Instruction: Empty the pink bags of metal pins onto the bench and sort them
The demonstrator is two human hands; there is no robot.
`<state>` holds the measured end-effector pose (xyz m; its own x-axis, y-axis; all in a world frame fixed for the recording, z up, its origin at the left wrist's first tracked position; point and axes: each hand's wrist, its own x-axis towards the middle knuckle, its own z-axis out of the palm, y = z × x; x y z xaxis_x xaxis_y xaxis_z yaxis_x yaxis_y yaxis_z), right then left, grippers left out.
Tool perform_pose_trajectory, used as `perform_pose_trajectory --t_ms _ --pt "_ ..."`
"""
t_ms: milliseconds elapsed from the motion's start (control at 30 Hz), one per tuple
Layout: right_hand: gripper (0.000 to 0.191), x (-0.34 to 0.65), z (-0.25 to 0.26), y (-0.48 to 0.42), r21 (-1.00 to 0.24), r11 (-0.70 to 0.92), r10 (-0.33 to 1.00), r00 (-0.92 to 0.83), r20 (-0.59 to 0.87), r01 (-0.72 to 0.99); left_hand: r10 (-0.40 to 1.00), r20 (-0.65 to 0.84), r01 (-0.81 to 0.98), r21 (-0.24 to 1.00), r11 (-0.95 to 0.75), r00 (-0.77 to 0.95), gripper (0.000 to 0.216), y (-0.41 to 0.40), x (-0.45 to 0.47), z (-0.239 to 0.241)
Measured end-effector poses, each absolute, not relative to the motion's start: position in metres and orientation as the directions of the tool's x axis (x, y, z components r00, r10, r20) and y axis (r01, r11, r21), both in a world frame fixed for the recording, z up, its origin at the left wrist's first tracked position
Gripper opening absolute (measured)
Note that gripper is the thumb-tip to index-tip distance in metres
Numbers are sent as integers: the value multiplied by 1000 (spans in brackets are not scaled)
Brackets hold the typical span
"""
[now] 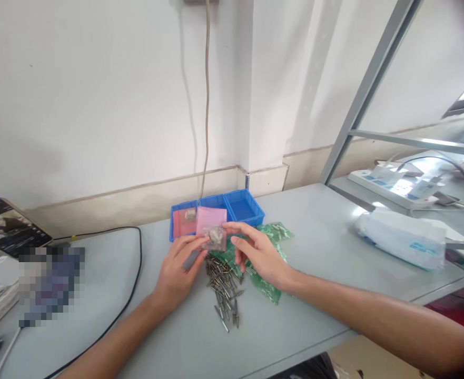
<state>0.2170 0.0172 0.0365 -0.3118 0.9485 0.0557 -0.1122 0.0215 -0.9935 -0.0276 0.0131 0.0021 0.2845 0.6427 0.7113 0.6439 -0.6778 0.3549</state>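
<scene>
My left hand (177, 263) pinches a small clear plastic bag (218, 240) at its left side, fingers above and thumb below. Small pale pieces lie inside the bag. A pink plastic sheet or bag (211, 217) shows just behind it; whether the two are joined I cannot tell. At the bag's right edge is my right hand (257, 252), index fingertip close to the corner, thumb held apart, other fingers loosely curled. Beneath the hands lies a loose pile of thin metal pins (224, 287). Green plastic bags (269, 287) with silvery pieces lie partly under my right hand.
Behind the hands stand blue plastic bins (244, 208); the left one holds a red bag (181, 223). A phone (8, 223) and black cable (140, 263) are at left. To the right are a white-blue plastic package (403, 239) and a grey metal frame (358, 113).
</scene>
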Motion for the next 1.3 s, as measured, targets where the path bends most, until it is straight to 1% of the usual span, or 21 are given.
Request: perform_pose_trajectory --t_ms 67,133,300,400,567,867,1000,1133,1200,1267,1300 --pt "37 217 38 16 -994 22 956 -289 53 -111 637 738 706 328 -627 223 28 18 -31 4" --pt "35 217 40 15 -995 14 957 -286 41 -96 648 746 757 334 -562 153 26 22 -34 6" --pt "33 218 41 14 -1000 8 948 -316 17 -31 714 700 798 444 -407 -26 28 29 -37 6" --pt "31 219 39 14 -1000 27 946 -324 30 -14 740 669 808 474 -350 -72 28 31 -38 4" --pt "26 219 37 16 -1000 23 945 -327 25 -8 771 629 806 505 -309 -99 19 31 -38 2" --pt "21 219 37 15 -999 33 944 -328 29 6 787 608 832 487 -265 -106 27 36 -41 -3" --pt "21 219 37 15 -999 40 943 -331 36 5 795 590 837 498 -226 -137 26 38 -42 -7" --pt "23 219 37 15 -999 32 943 -330 29 4 789 599 859 467 -208 -135 25 38 -41 -8" --pt "24 220 36 15 -1000 27 943 -332 24 5 778 614 869 450 -207 -133 28 36 -39 -7" --pt "24 220 36 15 -999 33 941 -336 28 8 780 620 889 399 -224 -82 36 33 -37 -5" --pt "25 220 36 15 -999 37 940 -340 32 7 786 617 903 351 -246 -26 39 32 -36 -5"
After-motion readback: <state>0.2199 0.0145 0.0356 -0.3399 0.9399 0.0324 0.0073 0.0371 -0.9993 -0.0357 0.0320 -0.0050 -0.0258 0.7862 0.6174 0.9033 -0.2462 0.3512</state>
